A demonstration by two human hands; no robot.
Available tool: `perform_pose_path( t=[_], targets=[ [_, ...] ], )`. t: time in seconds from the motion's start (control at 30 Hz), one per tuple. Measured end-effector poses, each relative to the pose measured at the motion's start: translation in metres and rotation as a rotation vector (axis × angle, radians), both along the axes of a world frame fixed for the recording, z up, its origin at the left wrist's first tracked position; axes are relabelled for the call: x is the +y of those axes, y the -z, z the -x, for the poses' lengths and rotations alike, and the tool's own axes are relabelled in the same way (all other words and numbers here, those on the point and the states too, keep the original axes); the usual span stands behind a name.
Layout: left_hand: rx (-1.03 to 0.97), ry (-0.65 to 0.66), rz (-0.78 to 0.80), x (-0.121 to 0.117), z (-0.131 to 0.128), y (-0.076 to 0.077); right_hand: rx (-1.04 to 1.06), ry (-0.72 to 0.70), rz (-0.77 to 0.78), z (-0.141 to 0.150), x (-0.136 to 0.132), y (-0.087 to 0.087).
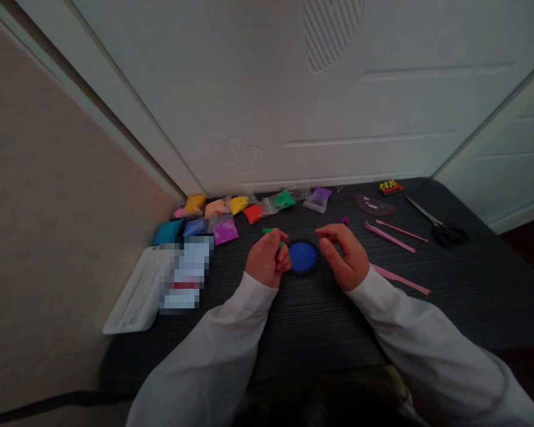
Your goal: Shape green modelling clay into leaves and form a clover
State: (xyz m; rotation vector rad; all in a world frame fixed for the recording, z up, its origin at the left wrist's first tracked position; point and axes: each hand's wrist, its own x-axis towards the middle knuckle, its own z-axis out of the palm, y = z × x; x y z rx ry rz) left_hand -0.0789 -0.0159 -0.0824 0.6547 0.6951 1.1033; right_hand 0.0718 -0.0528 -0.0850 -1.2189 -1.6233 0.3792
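Note:
My left hand (267,259) is closed around a piece of green clay (267,230), which shows beyond the fingers and between them. Just right of that hand, a round disc with a blue middle (302,257) and a dark scalloped rim lies on the table. My right hand (345,255) is on the other side of the disc, its thumb and index finger curved toward each other with a small gap. I see nothing between them. A small purple piece (345,220) lies beyond the right hand.
Bags of coloured clay (226,230) line the table's back left, near a white tray (136,290) and a blurred packet (187,276). Rightward lie pink tweezers (389,236), a thin pink stick (401,230), a pink knife-like tool (403,280), scissors (438,227), a clear fan-shaped piece (374,205) and a yellow-red piece (390,188).

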Motion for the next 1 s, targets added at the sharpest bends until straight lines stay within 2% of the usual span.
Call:
perform_pose_path(
  t=[0.27,0.43,0.57,1.0],
  targets=[
    [-0.017,-0.024,-0.057,0.0007,-0.0011,0.0024,-0.013,0.0,-0.002,0.0001,0.0,-0.0005],
    [-0.047,0.037,-0.037,-0.0017,-0.0021,-0.0024,-0.018,0.002,-0.007,-0.0006,0.0002,-0.0013],
    [0.004,0.09,-0.021,-0.0037,-0.002,-0.0027,-0.02,-0.008,-0.017,-0.0003,0.0005,-0.0015],
    [0.106,0.109,-0.001,-0.0031,-0.0032,0.005,-0.099,-0.067,-0.04,0.0023,-0.0026,-0.0036]
  ],
)
